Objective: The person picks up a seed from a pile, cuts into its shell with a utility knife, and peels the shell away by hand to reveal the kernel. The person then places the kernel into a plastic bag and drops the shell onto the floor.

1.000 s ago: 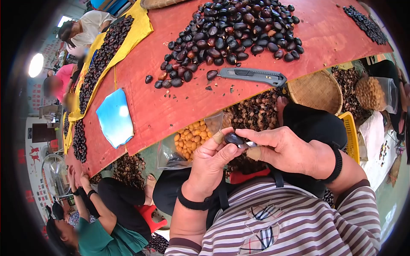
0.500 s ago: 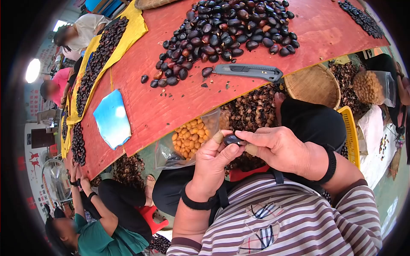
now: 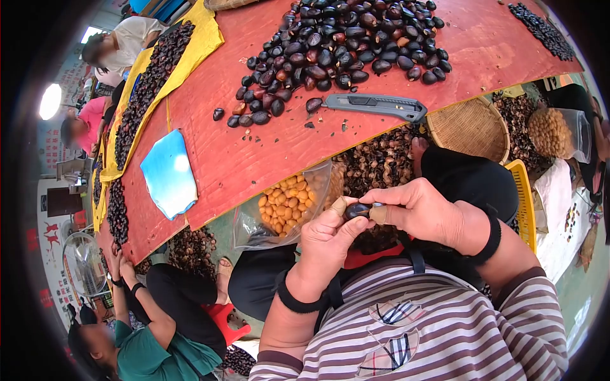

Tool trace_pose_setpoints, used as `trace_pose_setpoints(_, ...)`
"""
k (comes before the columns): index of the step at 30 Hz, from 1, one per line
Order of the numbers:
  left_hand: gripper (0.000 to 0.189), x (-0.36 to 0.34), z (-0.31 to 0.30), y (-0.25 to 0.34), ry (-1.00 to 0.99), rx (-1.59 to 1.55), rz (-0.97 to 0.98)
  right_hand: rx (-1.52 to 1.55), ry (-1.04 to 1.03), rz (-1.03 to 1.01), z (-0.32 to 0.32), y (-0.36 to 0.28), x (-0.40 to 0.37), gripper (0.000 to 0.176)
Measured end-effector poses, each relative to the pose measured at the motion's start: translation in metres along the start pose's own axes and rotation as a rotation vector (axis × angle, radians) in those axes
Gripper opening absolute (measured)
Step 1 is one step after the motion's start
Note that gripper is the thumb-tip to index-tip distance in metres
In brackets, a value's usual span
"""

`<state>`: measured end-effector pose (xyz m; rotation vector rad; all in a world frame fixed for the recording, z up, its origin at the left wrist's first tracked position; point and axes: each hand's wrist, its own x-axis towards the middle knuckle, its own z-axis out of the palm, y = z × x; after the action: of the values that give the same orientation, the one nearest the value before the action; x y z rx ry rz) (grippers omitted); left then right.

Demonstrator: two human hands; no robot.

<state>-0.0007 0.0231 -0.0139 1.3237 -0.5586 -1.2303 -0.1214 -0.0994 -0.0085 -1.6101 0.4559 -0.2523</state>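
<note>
You hold a single dark seed (image 3: 357,209), smooth, glossy and oval, pinched between both hands in front of your striped shirt (image 3: 432,330). It sits below the grey utility knife (image 3: 375,105), off the near edge of the red surface (image 3: 254,152). Your left hand (image 3: 327,244) grips it from underneath, with the thumb pressed to one end. Your right hand (image 3: 426,213) closes on it from the other side with thumb and forefinger. The fingertips (image 3: 378,214) meeting the seed are wrapped in beige tape, and each wrist wears a black band (image 3: 295,298).

Below and left of the knife, just beside your left hand, a clear, crinkled plastic bag (image 3: 254,228) sags open, holding rounded orange kernels (image 3: 286,203). Directly below the knife, under the surface's edge, lies a heap of brown, curled shells (image 3: 381,159). The knife itself is long, flat and slim, and the surface it lies on looks coarse-grained. Above the knife spreads a loose pile of seeds (image 3: 343,44), mostly black and shiny, a few reddish-brown. Far left of the knife a pale blue sheet (image 3: 168,174) lies flat. Right of the knife sits a round woven basket (image 3: 470,130) of tan cane, with a yellow slatted crate (image 3: 524,197) lower down. Well down and left of the knife is a person in a green shirt (image 3: 152,355).
</note>
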Motion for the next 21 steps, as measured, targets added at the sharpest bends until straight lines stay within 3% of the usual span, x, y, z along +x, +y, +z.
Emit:
trace_pose_setpoints(3, 0.029, 0.000, -0.002, 0.000, -0.036, 0.027, -0.012, 0.139, -0.177, 0.429, -0.012, -0.018, 0.008, 0.021)
trace_pose_setpoints(6, 0.029, 0.001, -0.003, 0.001, -0.058, 0.002, -0.036, 0.256, -0.208, 0.540, -0.014, -0.015, 0.009, 0.021)
trace_pose_setpoints(14, 0.031, -0.004, -0.008, -0.010, -0.008, 0.251, 0.055, 0.525, -0.161, 0.596, -0.013, -0.002, 0.005, 0.025)
trace_pose_setpoints(17, 0.033, -0.002, -0.002, -0.006, 0.034, 0.017, 0.062, 0.672, -0.147, 0.592, -0.012, 0.000, 0.005, 0.027)
trace_pose_setpoints(21, 0.034, -0.004, -0.005, -0.005, 0.017, 0.081, 0.145, 0.774, -0.143, 0.558, -0.014, -0.004, 0.004, 0.028)
